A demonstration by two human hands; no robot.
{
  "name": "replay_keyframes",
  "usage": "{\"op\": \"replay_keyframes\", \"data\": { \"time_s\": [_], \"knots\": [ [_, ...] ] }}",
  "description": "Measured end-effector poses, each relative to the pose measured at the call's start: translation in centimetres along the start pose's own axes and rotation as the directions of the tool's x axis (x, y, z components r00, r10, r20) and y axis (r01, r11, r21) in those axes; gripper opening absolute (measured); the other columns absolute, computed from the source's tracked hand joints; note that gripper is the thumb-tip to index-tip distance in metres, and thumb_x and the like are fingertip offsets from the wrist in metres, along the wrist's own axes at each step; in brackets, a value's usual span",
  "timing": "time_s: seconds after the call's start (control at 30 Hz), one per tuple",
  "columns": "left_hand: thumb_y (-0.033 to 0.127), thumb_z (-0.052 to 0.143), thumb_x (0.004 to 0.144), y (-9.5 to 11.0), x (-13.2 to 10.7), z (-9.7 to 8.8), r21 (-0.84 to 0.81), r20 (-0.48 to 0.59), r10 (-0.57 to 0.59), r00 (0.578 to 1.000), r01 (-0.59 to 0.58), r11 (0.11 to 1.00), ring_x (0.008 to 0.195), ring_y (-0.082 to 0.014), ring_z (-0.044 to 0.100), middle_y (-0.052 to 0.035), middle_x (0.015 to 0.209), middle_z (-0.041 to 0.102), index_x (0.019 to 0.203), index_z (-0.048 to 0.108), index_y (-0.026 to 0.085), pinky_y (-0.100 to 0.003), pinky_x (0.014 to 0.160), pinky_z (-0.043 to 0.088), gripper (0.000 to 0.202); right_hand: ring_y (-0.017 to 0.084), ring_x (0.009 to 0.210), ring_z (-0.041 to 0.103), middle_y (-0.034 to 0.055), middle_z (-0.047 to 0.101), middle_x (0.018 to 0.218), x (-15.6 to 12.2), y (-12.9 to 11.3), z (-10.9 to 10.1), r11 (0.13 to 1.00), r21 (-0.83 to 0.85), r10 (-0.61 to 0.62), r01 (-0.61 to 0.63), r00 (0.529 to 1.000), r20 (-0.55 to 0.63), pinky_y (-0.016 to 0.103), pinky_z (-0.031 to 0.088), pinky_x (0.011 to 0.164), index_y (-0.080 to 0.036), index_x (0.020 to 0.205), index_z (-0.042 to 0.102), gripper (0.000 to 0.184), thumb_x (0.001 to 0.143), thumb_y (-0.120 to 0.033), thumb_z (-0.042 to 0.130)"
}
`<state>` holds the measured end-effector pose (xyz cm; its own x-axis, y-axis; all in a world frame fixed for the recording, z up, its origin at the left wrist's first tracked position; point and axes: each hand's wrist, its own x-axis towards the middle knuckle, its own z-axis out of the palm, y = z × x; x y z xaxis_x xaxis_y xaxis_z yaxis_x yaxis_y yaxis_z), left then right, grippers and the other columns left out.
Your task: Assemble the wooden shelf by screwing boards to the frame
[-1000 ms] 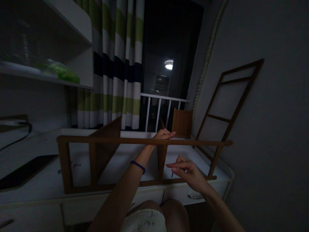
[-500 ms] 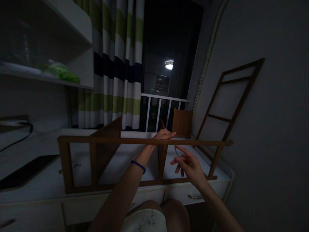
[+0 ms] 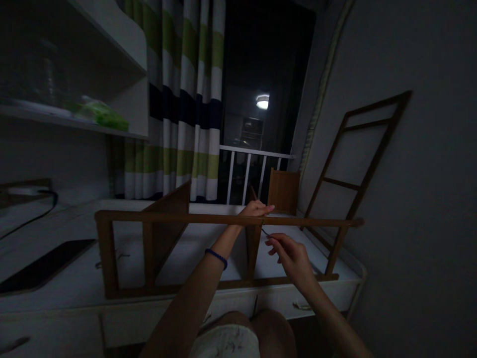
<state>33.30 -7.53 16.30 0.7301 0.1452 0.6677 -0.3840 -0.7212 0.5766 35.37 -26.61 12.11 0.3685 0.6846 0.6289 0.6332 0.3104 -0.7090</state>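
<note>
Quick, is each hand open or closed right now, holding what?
Left hand: by the wooden frame's top rail; grip cannot be told.
Right hand: closed, pinching a thin tool.

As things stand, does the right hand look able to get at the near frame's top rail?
Probably yes: the right hand, pinching a thin tool, is near the top rail, nothing else visible between; the left hand is beyond it.

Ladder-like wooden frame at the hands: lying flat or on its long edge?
On edge: lower rail along the desk's front, upper rail raised above it, a brown board running back behind.
</note>
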Motion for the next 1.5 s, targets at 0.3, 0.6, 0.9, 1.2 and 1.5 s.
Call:
{"op": "replay_keyframes", "data": {
  "time_s": [0.3, 0.6, 0.9, 1.2, 1.5],
  "knots": [
    [0.058, 0.047, 0.07, 0.1, 0.0, 0.0, -0.004, -0.011, 0.001, 1.0, -0.001, 1.0, 0.046, -0.007, 0.04, 0.0037, 0.04, 0.038, 0.035, 0.042, 0.015, -0.022, 0.053, 0.034, 0.056, 0.014, 0.059, 0.059, 0.0052, 0.065, 0.077, 0.9, 0.8, -0.1, 1.0, -0.031, -0.001, -0.001, 0.997, -0.072, 0.021, 0.042, 0.04, -0.018, 0.088, 0.062, 0.026, 0.079, -0.037, 0.048],
    [0.062, 0.046, 0.068, 0.4, -0.1, 0.0, -0.017, -0.012, -0.006, 1.0, 0.006, 1.0, 0.045, -0.007, 0.038, 0.0039, 0.039, 0.035, 0.034, 0.04, 0.015, -0.022, 0.048, 0.031, 0.058, 0.013, 0.059, 0.059, 0.0054, 0.065, 0.079, 1.0, 0.7, 0.0, 1.0, -0.015, -0.001, 0.0, 0.997, -0.079, 0.02, 0.041, 0.038, -0.019, 0.088, 0.064, 0.024, 0.077, -0.035, 0.05],
    [0.059, 0.047, 0.069, 0.3, 0.0, 0.1, -0.032, -0.012, -0.006, 1.0, 0.006, 0.999, 0.044, -0.0068, 0.04, 0.0037, 0.039, 0.039, 0.036, 0.042, 0.015, -0.022, 0.049, 0.032, 0.056, 0.013, 0.058, 0.058, 0.0053, 0.065, 0.079, 1.2, 1.1, -0.1, 1.0, -0.029, -0.012, 0.009, 0.996, -0.09, 0.02, 0.041, 0.037, -0.019, 0.088, 0.064, 0.025, 0.077, -0.036, 0.05],
    [0.059, 0.047, 0.069, 0.5, -0.2, 0.1, -0.047, -0.014, 0.003, 1.0, -0.004, 0.999, 0.044, -0.0069, 0.038, 0.0042, 0.039, 0.036, 0.035, 0.042, 0.015, -0.023, 0.048, 0.03, 0.055, 0.014, 0.058, 0.059, 0.0056, 0.066, 0.08, 1.2, 0.8, -0.1, 0.998, -0.062, 0.005, -0.011, 0.996, -0.089, 0.02, 0.039, 0.035, -0.018, 0.089, 0.064, 0.025, 0.078, -0.035, 0.05],
    [0.06, 0.047, 0.069, 0.5, -0.1, 0.2, -0.052, -0.021, 0.001, 1.0, -0.002, 0.999, 0.043, -0.0062, 0.036, 0.0047, 0.039, 0.035, 0.036, 0.041, 0.015, -0.022, 0.047, 0.029, 0.056, 0.014, 0.058, 0.059, 0.0059, 0.065, 0.083, 1.2, 0.5, 0.3, 0.991, -0.131, -0.014, -0.001, 0.993, -0.117, 0.023, 0.042, 0.041, -0.017, 0.09, 0.063, 0.027, 0.08, -0.035, 0.047]
  ]
}}
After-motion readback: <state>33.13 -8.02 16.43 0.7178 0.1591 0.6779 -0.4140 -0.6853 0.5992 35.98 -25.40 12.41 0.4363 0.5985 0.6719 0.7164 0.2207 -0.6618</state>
